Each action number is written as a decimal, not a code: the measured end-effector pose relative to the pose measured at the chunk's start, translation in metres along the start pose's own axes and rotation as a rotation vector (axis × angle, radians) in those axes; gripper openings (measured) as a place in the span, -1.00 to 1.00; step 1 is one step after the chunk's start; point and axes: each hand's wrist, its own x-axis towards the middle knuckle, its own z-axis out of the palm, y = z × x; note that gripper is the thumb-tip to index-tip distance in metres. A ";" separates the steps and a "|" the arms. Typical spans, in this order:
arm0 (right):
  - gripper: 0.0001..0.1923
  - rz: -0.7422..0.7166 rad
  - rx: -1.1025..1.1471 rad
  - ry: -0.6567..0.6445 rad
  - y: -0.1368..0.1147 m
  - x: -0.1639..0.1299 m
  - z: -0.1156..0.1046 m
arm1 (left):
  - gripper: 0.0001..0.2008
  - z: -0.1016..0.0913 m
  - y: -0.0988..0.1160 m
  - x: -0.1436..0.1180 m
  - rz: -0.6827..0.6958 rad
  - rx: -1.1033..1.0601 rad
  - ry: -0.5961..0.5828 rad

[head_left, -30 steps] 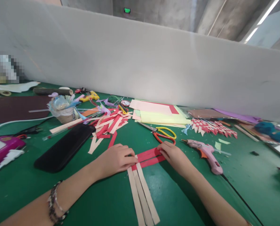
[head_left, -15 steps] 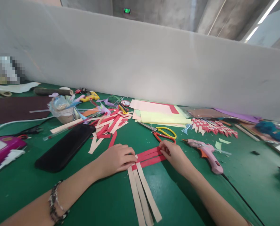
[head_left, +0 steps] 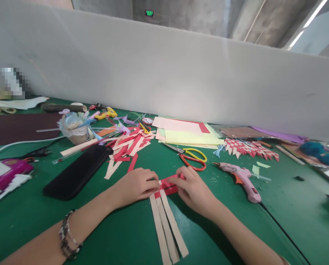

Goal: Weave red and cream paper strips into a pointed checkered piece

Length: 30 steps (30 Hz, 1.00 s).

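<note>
Both hands (head_left: 164, 187) on red strips (head_left: 168, 185) crossing 3 tan strips (head_left: 167, 228).

Your hands meet at lower centre of the frame over crossed paper strips (head_left: 168, 206) on the surface (head_left: 120, 235). Scissors (head_left: 190, 158) lie just above them, the glue gun (head_left: 243, 180) to their right, a flat case (head_left: 77, 171) at left.

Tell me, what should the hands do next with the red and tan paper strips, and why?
Probably press the red strips flat across the tan strips. The right hand has them bunched up at the crossing, while the left hand pins the tan ends.
</note>
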 end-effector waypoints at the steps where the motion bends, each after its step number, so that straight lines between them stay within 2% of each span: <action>1: -0.61 -0.034 0.006 -0.042 -0.006 0.001 0.001 | -0.86 0.000 0.001 0.000 -0.020 -0.012 0.008; 6: -0.60 -0.037 0.007 -0.122 -0.018 0.002 0.003 | -0.93 -0.001 0.003 0.002 -0.129 -0.096 -0.012; 13: -0.69 0.002 -0.056 -0.111 -0.007 0.001 -0.001 | -0.93 -0.003 0.003 0.002 -0.148 -0.169 -0.011; 24: -0.72 0.049 -0.135 -0.077 0.020 -0.005 -0.012 | -0.84 -0.005 0.004 0.001 -0.191 -0.212 -0.032; 27: -0.75 0.038 -0.148 -0.045 0.029 -0.007 -0.015 | -0.81 -0.007 0.007 0.001 -0.245 -0.248 -0.051; 30: -0.77 0.024 -0.137 0.053 0.035 -0.008 -0.013 | -0.76 -0.008 0.011 0.000 -0.322 -0.302 -0.045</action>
